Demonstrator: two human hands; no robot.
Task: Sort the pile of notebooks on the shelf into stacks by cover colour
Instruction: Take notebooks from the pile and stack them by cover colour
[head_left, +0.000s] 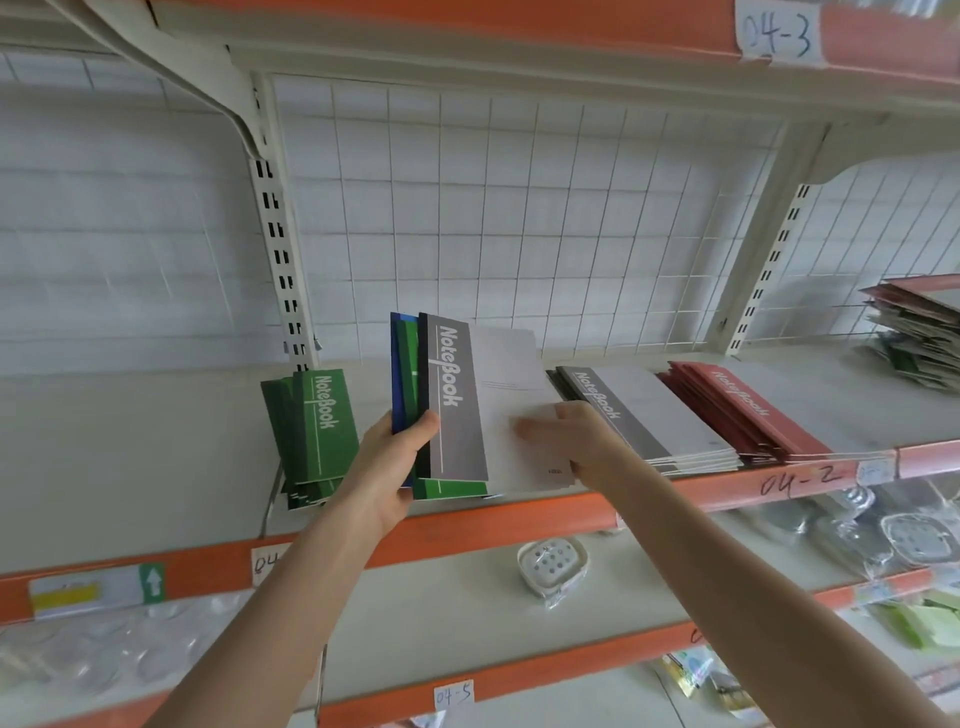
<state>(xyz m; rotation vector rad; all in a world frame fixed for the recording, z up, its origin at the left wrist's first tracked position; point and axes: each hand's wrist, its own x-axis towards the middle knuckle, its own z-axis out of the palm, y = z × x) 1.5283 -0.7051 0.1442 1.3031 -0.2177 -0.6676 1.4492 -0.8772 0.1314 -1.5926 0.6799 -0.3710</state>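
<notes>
Sorted notebook stacks (696, 415) (green, grey, red)

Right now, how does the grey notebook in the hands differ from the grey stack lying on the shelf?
The grey notebook is tilted up, held by the left hand and right hand; the grey stack lies flat on the shelf. The notebook is one copy fronting a bundle of green and blue covers; the stack is many copies. Both show a grey band with white NoteBook lettering.
</notes>
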